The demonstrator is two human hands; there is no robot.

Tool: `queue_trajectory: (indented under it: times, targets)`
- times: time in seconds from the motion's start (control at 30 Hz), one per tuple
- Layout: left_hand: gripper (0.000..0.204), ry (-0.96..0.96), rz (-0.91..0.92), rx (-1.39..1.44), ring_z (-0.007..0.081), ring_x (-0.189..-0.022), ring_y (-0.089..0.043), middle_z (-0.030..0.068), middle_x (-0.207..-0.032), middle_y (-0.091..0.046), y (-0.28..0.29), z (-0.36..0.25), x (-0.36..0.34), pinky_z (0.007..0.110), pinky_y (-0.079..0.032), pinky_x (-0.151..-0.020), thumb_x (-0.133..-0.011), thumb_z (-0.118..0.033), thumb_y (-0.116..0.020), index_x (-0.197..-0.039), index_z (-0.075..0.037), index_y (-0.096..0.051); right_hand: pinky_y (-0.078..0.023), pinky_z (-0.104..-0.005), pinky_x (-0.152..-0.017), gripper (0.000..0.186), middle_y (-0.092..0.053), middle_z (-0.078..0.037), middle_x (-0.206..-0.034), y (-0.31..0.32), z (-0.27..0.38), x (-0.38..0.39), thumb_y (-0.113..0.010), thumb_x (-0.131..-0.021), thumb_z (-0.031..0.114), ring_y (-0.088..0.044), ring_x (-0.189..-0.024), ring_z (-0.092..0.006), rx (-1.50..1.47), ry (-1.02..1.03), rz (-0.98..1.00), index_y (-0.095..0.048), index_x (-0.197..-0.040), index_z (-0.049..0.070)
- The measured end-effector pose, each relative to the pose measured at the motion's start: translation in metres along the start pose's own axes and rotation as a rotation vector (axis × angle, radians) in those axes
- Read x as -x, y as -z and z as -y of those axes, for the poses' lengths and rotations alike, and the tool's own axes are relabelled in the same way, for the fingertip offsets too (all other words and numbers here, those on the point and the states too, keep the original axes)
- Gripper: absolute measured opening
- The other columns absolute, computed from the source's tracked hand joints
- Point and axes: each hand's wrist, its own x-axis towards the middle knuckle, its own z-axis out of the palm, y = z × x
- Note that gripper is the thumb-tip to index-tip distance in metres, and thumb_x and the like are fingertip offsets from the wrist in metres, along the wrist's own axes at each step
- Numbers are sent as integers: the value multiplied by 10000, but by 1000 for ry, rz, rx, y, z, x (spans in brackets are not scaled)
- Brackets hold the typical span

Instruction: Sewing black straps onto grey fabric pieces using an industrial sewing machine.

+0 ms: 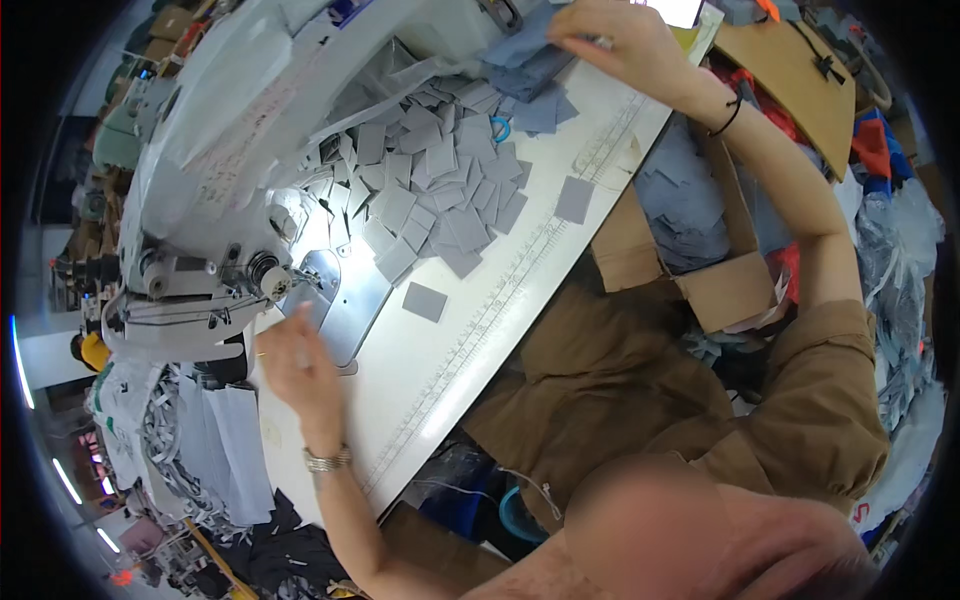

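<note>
My left hand [297, 355] is beside the needle plate [352, 300] of a white sewing machine [180, 200], its bent fingers at a grey piece [308, 297] near the needle; its grip is unclear. My right hand [610, 45] reaches to blue-grey fabric [520, 55] at the table's far end, fingers curled, what they hold hidden. A heap of small grey rectangular pieces [445, 180] covers the table behind the plate. Two single pieces, one at centre [424, 302] and one farther right [573, 200], lie apart near the ruler strip [480, 330]. Blue-handled scissors [499, 129] show among the heap.
An open cardboard box [720, 290] of blue-grey pieces stands below the table's right edge, beside a tan board [800, 70] and plastic bags [890, 260]. Loose white cloth [230, 450] hangs at left of the table. My lap [590, 370] is below the front edge.
</note>
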Motion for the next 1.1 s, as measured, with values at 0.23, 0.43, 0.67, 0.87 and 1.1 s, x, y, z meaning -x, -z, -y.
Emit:
queue_trajectory:
  times: [0.23,0.43,0.67,0.87,1.1]
  targets:
    - [226,-620,-50,58,230,-890,-595,62,-901,-628,-60,-139,-74,397,-477,-782,-769,-93,-694,-984,-25,-713,-552,-346,-789,142,-739,-113,-975,-7,10,-9,-715,-918,84,-704,-882,-245,-323,-273,-77,-743,-1037,12]
    - [66,-648,-24,-105,234,-906,-615,50,-843,-635,-133,-166,-145,381,-482,-778,-742,-104,-675,-798,-68,-679,-555,-370,-846,195,-729,-79,-1099,30,27,8,-719,-879,91,-689,-975,-239,-44,-5,-35,-742,-1070,58]
    - [16,-452,-86,184,259,-810,-607,52,-775,-630,-121,-150,-137,379,-519,-709,-764,-101,-699,-761,-87,-691,-579,-309,-703,255,-717,-99,-1024,35,63,44,-718,-724,83,-709,-892,-234,-6,487,-77,-706,-969,14]
    - [159,-181,-141,439,205,-720,-637,51,-870,-720,-76,-126,-111,303,-510,-627,-840,8,-747,-977,-66,-778,-546,-282,-668,209,-636,-46,-910,18,118,70,-659,-702,155,-639,-842,-180,-116,425,45,-624,-872,38]
    - [127,112,-147,324,115,-686,-619,51,-862,-708,6,-84,-25,235,-501,-622,-883,36,-728,-1002,-9,-743,-536,-286,-606,151,-552,-44,-769,-15,177,18,-661,-664,162,-601,-766,-174,-165,538,-72,-560,-730,72]
